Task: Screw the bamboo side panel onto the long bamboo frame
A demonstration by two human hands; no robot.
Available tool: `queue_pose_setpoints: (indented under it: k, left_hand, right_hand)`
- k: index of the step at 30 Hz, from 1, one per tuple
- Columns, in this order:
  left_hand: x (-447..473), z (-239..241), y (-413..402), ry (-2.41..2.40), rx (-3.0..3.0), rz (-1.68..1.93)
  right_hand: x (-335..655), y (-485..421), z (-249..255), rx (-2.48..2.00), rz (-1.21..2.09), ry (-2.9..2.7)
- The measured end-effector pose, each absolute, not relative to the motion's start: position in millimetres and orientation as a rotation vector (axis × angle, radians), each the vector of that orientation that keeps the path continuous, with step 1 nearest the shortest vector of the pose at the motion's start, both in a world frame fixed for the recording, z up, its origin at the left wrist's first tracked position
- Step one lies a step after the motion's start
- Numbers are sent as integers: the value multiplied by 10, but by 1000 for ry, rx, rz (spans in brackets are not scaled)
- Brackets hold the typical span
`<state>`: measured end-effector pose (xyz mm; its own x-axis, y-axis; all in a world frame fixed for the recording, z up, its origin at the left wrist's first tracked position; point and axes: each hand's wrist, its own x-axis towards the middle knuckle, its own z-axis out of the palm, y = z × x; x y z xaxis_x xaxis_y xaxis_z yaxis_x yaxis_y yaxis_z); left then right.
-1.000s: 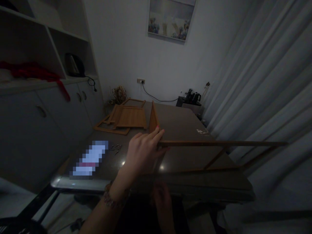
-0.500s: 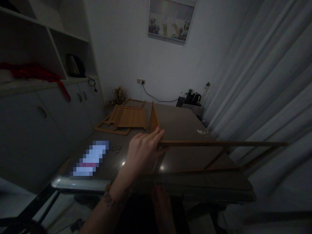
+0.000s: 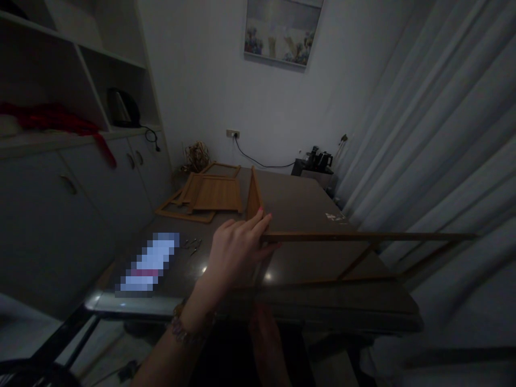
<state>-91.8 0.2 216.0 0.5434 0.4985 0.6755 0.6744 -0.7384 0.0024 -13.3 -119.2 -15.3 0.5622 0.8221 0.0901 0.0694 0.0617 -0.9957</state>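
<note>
My left hand (image 3: 237,244), a bracelet on its wrist, is closed around the corner where a long wooden frame (image 3: 363,236) meets an upright wooden panel (image 3: 253,196). The frame stands on its side and stretches off to the right, with a crossbar near its far end. Low in shadow at the table's front edge is my right hand (image 3: 266,333), below the frame's near corner. Its fingers look curled together; what they hold is too dark to make out. Several small screws (image 3: 194,246) lie on the table left of my left hand.
Flat wooden panels and frames (image 3: 217,194) lie stacked at the back left of the table (image 3: 298,199). A phone-like, pixelated bright screen (image 3: 151,263) rests at the front left. Small white scraps (image 3: 334,217) are on the right. A curtain (image 3: 427,134) hangs beyond the table's right side.
My left hand keeps its hold on the frame corner, nearly still. My right hand has shifted slightly under the corner, and the frame's right end has moved a touch.
</note>
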Motion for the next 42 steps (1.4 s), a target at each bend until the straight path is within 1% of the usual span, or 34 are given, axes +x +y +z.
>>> queue_pose_setpoints:
  k: [3, 8, 13, 19, 34, 42]
  left_hand:
    - [-914, 2159, 2, -976, -2531, -984]
    - [-914, 2149, 2, -982, -2526, -985]
    - [-919, 2148, 5, -984, -2523, -985]
    - [-917, 2156, 8, -974, -2516, -985]
    - [-917, 2133, 19, -985, -2522, -987]
    - [-917, 2144, 6, -995, -2528, -977]
  right_hand:
    - [-138, -1210, -63, -1413, 782, -813]
    - [-102, -1213, -94, -1546, 494, -1087]
    - [34, -1239, -210, -1565, 202, -1373]
    - [183, -1233, -201, -1607, 85, -1481]
    - [150, -1238, -23, -1526, 473, -1247]
    - [115, -1221, 66, -1554, 655, -955]
